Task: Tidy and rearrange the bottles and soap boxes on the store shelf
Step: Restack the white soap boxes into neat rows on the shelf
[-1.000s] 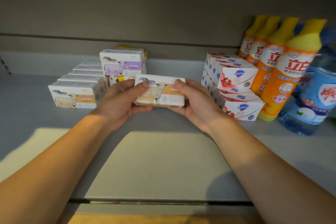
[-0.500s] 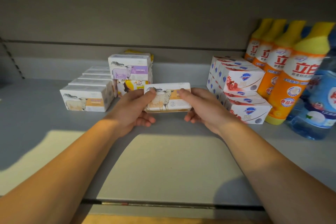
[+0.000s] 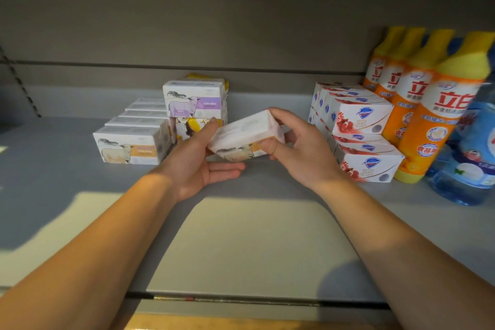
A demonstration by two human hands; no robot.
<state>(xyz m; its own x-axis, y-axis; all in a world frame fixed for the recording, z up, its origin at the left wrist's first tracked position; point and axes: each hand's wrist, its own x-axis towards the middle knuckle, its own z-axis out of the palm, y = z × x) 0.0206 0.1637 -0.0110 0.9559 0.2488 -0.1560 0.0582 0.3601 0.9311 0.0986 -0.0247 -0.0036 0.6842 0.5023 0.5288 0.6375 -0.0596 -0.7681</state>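
A wide grey metal shelf (image 3: 80, 169) runs across in front of the person, its near part lit pale. At the far right of the shelf stands a row of tall orange plastic bottles with yellow caps (image 3: 431, 115), one behind another, and just to their right a blue translucent bottle (image 3: 466, 169), blurred at the picture's edge. Touching the orange bottles on their left is a two-high stack of white cardboard soap boxes with red fruit print and a blue shield mark (image 3: 364, 139). Well apart, toward the shelf's left, a row of white soap boxes with a pale sheep and an orange band (image 3: 131, 146) lies flat, front to back. Right beside that row a white box with a purple sheep (image 3: 194, 100) sits on top of a yellow-printed box (image 3: 192, 127).

Above the middle of the shelf, between the two groups, both hands carry a white sheep-print soap box with an orange band (image 3: 245, 138), tilted, its right end higher. The right hand (image 3: 302, 150) grips that end, thumb on the front face and fingers curled over the top. The left hand (image 3: 198, 161) pinches the lower left end with its thumb, its other fingers straight beneath the box.
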